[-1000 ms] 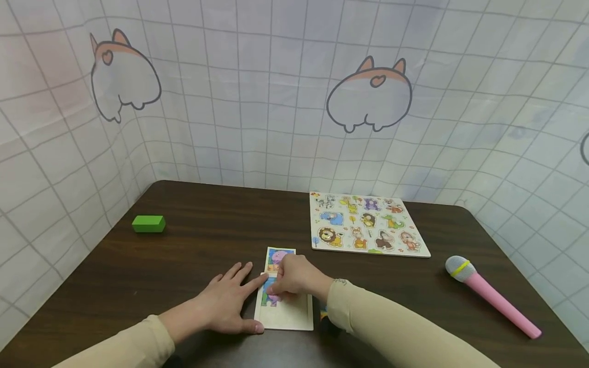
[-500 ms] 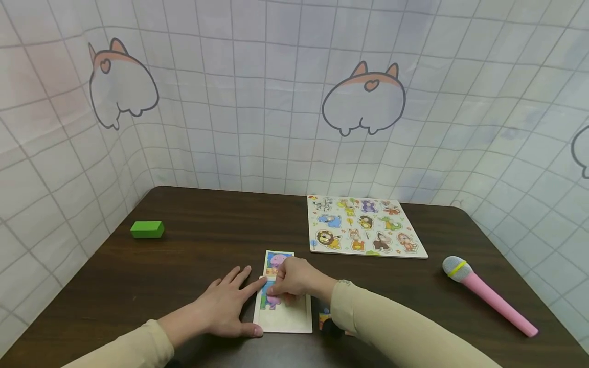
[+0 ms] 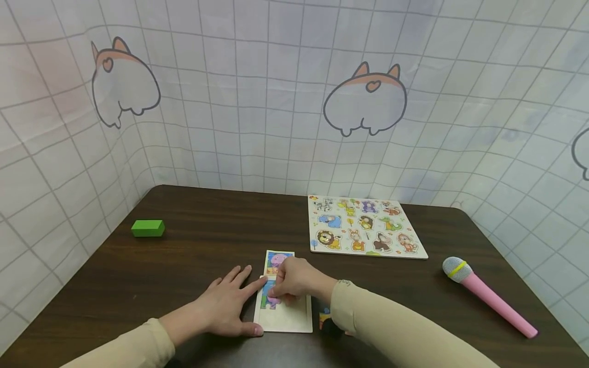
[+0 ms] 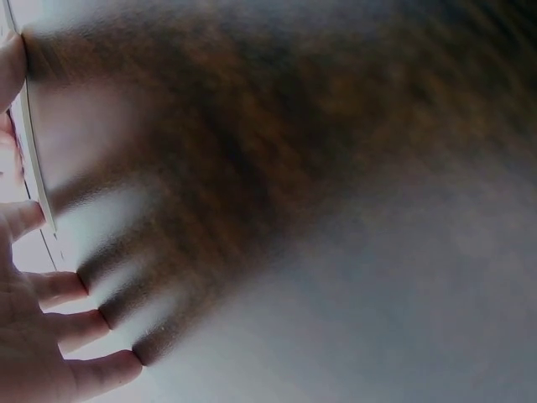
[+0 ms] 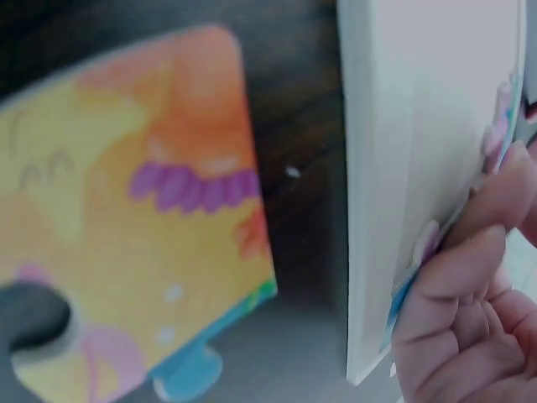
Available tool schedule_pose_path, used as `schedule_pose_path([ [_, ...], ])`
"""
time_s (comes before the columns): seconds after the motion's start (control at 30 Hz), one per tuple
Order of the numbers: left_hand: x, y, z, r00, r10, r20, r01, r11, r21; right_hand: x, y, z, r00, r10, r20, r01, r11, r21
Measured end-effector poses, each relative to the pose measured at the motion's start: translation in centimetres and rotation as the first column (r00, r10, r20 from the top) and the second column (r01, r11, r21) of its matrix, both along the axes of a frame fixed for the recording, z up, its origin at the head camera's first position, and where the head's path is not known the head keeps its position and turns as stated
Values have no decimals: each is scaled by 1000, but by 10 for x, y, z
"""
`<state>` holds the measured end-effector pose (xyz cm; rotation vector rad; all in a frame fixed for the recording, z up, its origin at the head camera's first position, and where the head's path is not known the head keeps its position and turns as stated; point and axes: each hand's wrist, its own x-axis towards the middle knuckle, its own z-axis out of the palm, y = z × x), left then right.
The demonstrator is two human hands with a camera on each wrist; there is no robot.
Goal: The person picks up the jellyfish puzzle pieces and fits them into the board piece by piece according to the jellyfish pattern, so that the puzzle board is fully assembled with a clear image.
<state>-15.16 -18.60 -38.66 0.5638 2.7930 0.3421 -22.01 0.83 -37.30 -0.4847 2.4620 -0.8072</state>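
A shallow white puzzle tray [image 3: 287, 323] lies near the front of the table, with a picture card [image 3: 279, 258] showing a pink cartoon figure at its far side. My left hand [image 3: 225, 306] rests spread out, thumb and index finger touching the tray's left edge. Over the tray, my right hand [image 3: 296, 280] has curled fingers and pinches a puzzle piece, mostly hidden by the fingers. A colourful puzzle piece [image 3: 270, 300] shows in the tray's left part beside the right thumb. In the right wrist view, the curled fingers [image 5: 457, 277] are at the pieces inside the tray.
Right of the tray, a loose yellow and orange puzzle piece [image 5: 193, 210] lies on the table, partly covered by the right forearm in the head view. An animal puzzle board [image 3: 368, 227] lies at the back, a pink toy microphone [image 3: 494, 301] at right, a green block [image 3: 148, 228] at left.
The head view has shifted slightly. Both hands stay almost where they were, left on the tray's edge and right over the pieces.
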Motion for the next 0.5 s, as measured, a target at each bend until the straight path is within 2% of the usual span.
schedule_pose_path([
  [0.23,1,1,1,1000,9,8,-8,1000,-7,-1,15,11,998,43,56,-36,993,-112],
  [0.5,0,2,3,1000,20,25,-19,1000,-6,-7,58,21,999,37,-40,-43,985,-166],
])
